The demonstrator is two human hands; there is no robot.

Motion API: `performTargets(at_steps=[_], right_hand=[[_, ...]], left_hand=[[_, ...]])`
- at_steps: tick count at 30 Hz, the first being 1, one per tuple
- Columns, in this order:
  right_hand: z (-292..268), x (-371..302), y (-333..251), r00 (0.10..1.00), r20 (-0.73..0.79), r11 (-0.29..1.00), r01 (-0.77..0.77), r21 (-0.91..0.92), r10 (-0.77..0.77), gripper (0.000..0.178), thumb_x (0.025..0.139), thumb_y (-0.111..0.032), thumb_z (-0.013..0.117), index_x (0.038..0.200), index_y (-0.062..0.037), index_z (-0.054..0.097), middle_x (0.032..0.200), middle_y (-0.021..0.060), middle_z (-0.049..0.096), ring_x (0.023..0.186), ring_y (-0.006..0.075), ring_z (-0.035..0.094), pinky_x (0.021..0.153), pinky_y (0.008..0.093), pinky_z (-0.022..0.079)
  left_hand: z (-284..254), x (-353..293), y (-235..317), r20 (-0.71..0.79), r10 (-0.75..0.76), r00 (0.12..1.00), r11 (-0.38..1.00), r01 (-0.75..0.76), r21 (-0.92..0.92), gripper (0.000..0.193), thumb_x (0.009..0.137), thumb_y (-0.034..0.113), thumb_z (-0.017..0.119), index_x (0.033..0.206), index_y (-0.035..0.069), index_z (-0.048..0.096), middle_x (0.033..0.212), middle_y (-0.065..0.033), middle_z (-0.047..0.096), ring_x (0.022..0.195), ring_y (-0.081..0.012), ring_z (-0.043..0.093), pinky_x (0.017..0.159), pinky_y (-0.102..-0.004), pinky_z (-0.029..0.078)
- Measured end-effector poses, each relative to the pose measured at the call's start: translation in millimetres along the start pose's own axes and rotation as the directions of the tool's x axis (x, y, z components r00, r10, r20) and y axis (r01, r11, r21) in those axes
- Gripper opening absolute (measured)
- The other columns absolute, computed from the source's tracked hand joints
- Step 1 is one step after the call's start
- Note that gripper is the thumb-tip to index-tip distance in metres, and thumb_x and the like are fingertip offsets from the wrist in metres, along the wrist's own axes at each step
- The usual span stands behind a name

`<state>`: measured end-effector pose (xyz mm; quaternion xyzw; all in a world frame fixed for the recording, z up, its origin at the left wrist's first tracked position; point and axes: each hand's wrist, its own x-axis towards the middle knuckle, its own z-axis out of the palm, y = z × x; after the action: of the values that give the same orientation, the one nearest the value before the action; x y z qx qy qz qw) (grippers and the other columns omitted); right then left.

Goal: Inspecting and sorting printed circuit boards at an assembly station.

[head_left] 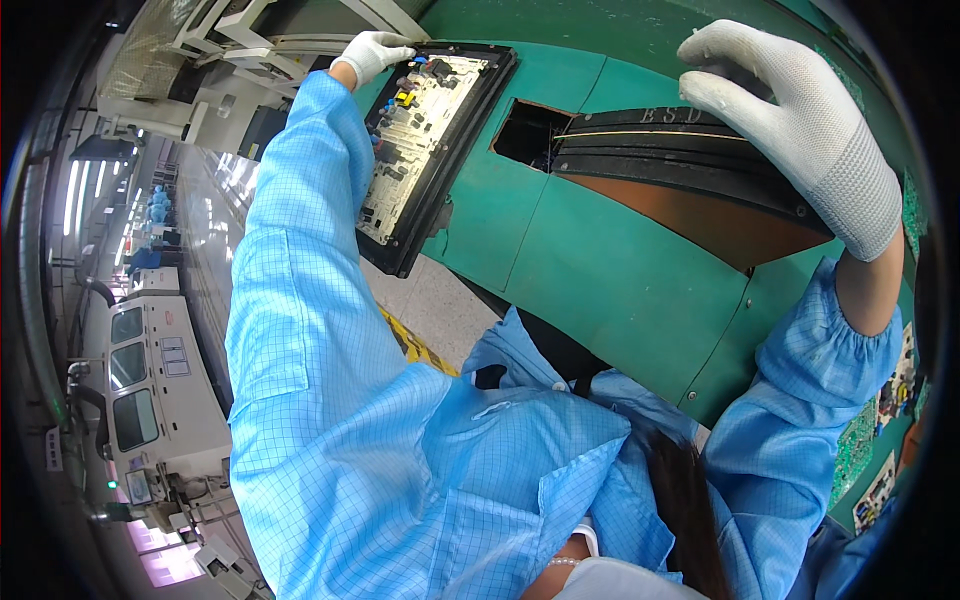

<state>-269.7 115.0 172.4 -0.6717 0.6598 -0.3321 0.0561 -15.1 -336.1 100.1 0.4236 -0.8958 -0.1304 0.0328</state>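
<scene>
My left hand (374, 55), in a white knit glove, grips the far end of a black carrier frame (478, 100). In that frame lies a cream circuit board (415, 150) with blue, yellow and black components; its near end juts past the bench's left edge. My right hand (790, 110), gloved alike, is raised at the right with its fingers curved and apart, and nothing shows between them. Below and beside it is a long black fixture (680, 155) with a brown panel (700, 210). Whether this hand touches the fixture I cannot tell.
The green bench top (600, 260) has a rectangular cutout (525, 135) beside the fixture. More circuit boards (900, 370) lie at the far right. On the left stand a white machine with windows (150, 370) and a walkway. Yellow-black tape (418, 342) marks the floor.
</scene>
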Motion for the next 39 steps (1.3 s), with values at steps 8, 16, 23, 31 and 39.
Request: performTargets(at_steps=[8,16,23,31,39], right_hand=[[3,-4,-3,0.999,-0.020,0.999,-0.043,0.027,0.044,0.034,0.095,-0.030,0.062,0.112,-0.0006,0.064,0.092,0.0104,0.066,0.086,0.0182,0.065,0.082,0.0293,0.054],[1,0,4,1.000,0.007,1.000,0.002,0.012,-0.002,0.035,0.095,-0.030,0.062,0.113,0.0000,0.063,0.093,0.0105,0.066,0.086,0.0181,0.065,0.082,0.0294,0.054],[0,-1,-2,1.000,0.002,1.000,0.003,-0.021,-0.003,0.035,0.094,-0.030,0.063,0.112,-0.0002,0.064,0.093,0.0112,0.067,0.086,0.0198,0.066,0.081,0.0303,0.054],[0,0,-4,1.000,0.006,0.999,0.002,-0.036,-0.002,0.034,0.093,-0.030,0.064,0.110,-0.0004,0.064,0.092,0.0120,0.067,0.086,0.0219,0.066,0.080,0.0313,0.054],[-2,0,-6,1.000,0.005,0.998,0.004,-0.058,-0.004,0.034,0.092,-0.029,0.065,0.109,-0.0005,0.065,0.092,0.0129,0.068,0.086,0.0239,0.067,0.078,0.0323,0.054]], left_hand=[[11,16,-20,-0.073,0.112,0.991,0.988,-0.103,0.114,0.050,0.083,0.035,0.077,0.121,0.004,0.069,0.113,-0.0157,0.072,0.104,-0.0265,0.068,0.092,-0.0343,0.052],[24,30,-2,-0.155,0.064,0.986,0.942,-0.008,0.335,0.042,0.083,0.031,0.071,0.115,0.004,0.071,0.110,-0.0174,0.071,0.104,-0.0306,0.068,0.092,-0.0376,0.051],[0,-30,-13,-0.067,0.038,0.997,0.997,-0.042,-0.063,0.044,0.084,0.035,0.073,0.114,0.004,0.071,0.108,-0.0134,0.073,0.098,-0.0226,0.068,0.090,-0.0316,0.050],[10,-115,-6,-0.056,0.061,0.997,0.998,-0.063,-0.026,0.046,0.086,0.038,0.070,0.112,0.000,0.071,0.101,-0.0162,0.073,0.093,-0.0238,0.070,0.087,-0.0316,0.052],[33,-124,17,-0.143,0.009,0.990,0.973,0.024,0.229,0.054,0.081,0.045,0.069,0.110,-0.001,0.070,0.104,-0.0228,0.070,0.100,-0.0333,0.067,0.091,-0.0367,0.051]])
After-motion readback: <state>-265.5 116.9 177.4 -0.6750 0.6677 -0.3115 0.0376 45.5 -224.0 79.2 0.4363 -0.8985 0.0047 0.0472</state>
